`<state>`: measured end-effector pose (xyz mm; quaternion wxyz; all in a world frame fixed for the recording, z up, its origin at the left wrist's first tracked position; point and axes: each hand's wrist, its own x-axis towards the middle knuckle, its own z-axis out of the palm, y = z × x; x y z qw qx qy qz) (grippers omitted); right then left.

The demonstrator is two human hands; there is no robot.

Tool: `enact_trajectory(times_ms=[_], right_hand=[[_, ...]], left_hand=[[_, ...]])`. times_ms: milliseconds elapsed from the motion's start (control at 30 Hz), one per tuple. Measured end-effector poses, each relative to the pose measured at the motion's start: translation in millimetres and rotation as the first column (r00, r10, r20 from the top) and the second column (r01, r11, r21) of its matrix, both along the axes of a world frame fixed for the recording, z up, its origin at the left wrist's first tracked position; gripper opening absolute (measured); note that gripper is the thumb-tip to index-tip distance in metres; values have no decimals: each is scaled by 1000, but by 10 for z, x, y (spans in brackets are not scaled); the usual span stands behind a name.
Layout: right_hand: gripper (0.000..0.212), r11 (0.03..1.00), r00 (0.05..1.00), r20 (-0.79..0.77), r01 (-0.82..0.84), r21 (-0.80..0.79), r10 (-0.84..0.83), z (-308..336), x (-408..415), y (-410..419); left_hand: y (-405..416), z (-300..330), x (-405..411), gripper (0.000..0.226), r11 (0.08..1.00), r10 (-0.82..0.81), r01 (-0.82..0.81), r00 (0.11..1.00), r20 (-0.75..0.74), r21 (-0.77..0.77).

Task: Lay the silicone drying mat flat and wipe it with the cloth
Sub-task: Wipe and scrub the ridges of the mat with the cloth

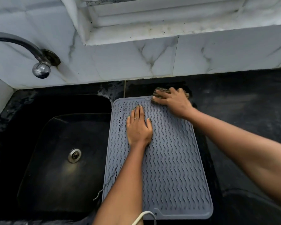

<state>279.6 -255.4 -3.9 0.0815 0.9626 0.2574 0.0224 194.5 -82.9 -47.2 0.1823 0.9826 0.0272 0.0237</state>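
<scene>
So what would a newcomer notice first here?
The grey ribbed mat lying flat on the black counter, just right of the dark sink. The left hand presses flat on it, while the right hand holds a cloth at its far corner. A chrome tap juts from the marble wall at left.

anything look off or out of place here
Mostly in order: the grey mat lies flat beside the sink, left hand pressed flat on it, right hand pressing the cloth at its far corner. Oddities: the mat sits slightly askew, and grime speckles the window ledge.
</scene>
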Motion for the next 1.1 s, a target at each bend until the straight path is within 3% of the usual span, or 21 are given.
enact_trajectory(times_ms=[267, 333, 400, 467, 500, 567, 667, 833, 933, 1000, 1067, 1100], right_hand=[[48, 995, 996, -6, 87, -38, -87, 148, 55, -651], [32, 991, 991, -54, 124, 50, -121, 295, 156, -495], [24, 942, 975, -98, 219, 255, -200, 419, 239, -317], [37, 871, 955, -153, 295, 392, -255, 373, 270, -131], [47, 861, 937, -221, 338, 380, -270, 317, 251, -41], [66, 884, 879, -379, 397, 247, -289, 153, 129, 114], [78, 910, 880, -351, 389, 145, -321, -18, -65, 187], [55, 866, 909, -236, 403, 295, -342, -89, -745, 194], [59, 871, 905, -244, 409, 272, -348, -41, -1262, 165], [52, 870, 890, -283, 428, 245, -358, 36, -1380, 156], [35, 798, 852, -337, 506, 328, -402, 198, -1303, 134], [31, 713, 826, -356, 559, 423, -437, 257, -1213, 129]], left_hand=[[-12, 42, -3, 60, 999, -48, 48, 998, 32, 18], [-39, 64, 9, 55, 978, -206, 206, 977, 59, 17], [-36, 66, 51, 51, 946, -322, 322, 947, 15, 31], [-13, 48, 79, 51, 946, -321, 322, 947, -16, 36], [-9, 45, 89, 51, 949, -313, 314, 949, -20, 39], [-15, 36, 94, 51, 950, -309, 310, 951, -26, 45], [-23, 29, 110, 52, 950, -304, 306, 952, -31, 65], [-31, 30, 97, 52, 950, -299, 301, 953, -39, 77], [-45, 38, 93, 53, 947, -308, 311, 950, -45, 80], [-36, 39, 92, 53, 947, -309, 312, 950, -51, 78], [-35, 39, 89, 54, 948, -305, 309, 951, -50, 80], [-32, 40, 90, 54, 948, -305, 308, 951, -53, 81]])
